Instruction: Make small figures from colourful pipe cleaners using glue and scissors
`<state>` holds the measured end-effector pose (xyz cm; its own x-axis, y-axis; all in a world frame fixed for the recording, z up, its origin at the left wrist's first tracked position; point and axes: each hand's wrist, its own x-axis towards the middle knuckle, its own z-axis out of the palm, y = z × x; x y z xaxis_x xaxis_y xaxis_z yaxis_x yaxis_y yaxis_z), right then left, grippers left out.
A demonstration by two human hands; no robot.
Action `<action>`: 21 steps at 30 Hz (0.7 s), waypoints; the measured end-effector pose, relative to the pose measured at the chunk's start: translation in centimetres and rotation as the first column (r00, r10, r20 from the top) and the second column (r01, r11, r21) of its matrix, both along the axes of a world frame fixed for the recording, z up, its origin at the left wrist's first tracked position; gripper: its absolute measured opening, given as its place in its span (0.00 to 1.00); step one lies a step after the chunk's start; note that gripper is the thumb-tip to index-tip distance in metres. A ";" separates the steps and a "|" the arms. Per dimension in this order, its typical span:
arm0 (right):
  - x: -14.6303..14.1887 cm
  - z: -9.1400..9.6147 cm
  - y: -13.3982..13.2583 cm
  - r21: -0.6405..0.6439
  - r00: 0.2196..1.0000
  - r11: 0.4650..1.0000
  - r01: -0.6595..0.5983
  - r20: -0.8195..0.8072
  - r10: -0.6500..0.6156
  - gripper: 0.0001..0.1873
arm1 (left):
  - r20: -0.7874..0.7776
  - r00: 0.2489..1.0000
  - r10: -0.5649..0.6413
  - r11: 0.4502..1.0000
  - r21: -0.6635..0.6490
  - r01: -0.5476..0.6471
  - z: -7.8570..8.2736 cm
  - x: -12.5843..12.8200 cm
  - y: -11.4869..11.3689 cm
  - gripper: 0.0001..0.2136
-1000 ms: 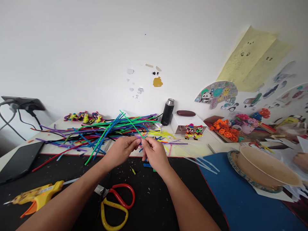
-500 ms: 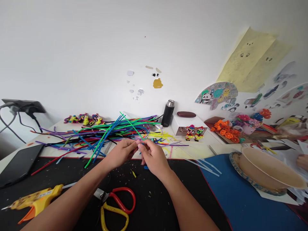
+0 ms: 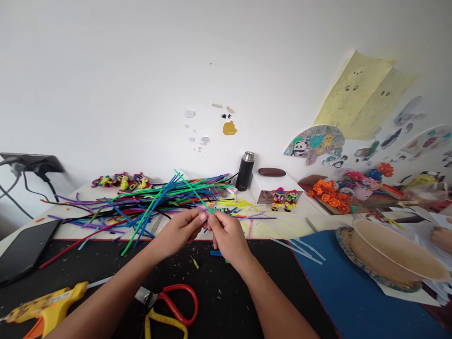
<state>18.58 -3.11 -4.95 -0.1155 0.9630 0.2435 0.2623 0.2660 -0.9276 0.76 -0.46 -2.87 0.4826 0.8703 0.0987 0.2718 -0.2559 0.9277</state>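
Over the black mat (image 3: 226,301), before the heap of coloured pipe cleaners (image 3: 165,195), my right hand (image 3: 228,233) and left hand (image 3: 178,230) meet, fingers pinched narrow. One green pipe cleaner (image 3: 192,189) slants to my fingertips; whether they grip it, I can't tell.

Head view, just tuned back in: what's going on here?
A person has both bare hands together above the table. The right hand appears to pinch a green stem, and the left hand meets it, its fingers closed; whatever they grip is hidden. Behind lies a loose pile of coloured stems. On the black mat, scissors and a yellow glue gun lie unheld.
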 end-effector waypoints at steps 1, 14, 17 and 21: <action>0.0 0.0 0.0 -0.001 1.000 1.000 -0.002 -0.012 0.002 0.23 | -0.015 1.000 0.004 0.999 0.033 -0.003 0.1 0.0 -0.1 0.26; -0.7 -0.2 0.1 -0.077 0.963 0.993 -0.089 -0.261 0.066 0.31 | -0.021 0.997 0.078 0.987 0.141 -0.075 0.2 0.6 -0.3 0.26; -0.9 -0.1 0.3 -0.116 0.924 0.987 -0.107 -0.379 0.056 0.33 | 0.092 0.994 0.053 0.997 -0.063 -0.048 -0.4 1.1 -0.4 0.29; -0.6 0.2 0.4 -0.112 0.917 0.991 -0.080 -0.398 0.029 0.34 | 0.107 0.993 0.043 0.999 -0.016 -0.041 -0.3 1.1 -0.7 0.32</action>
<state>17.93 -2.71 -4.72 -0.0876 0.9832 0.1603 -0.1432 0.1468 -0.9787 1.82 -1.13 -3.13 0.4327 0.8912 0.1360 0.1803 -0.2334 0.9555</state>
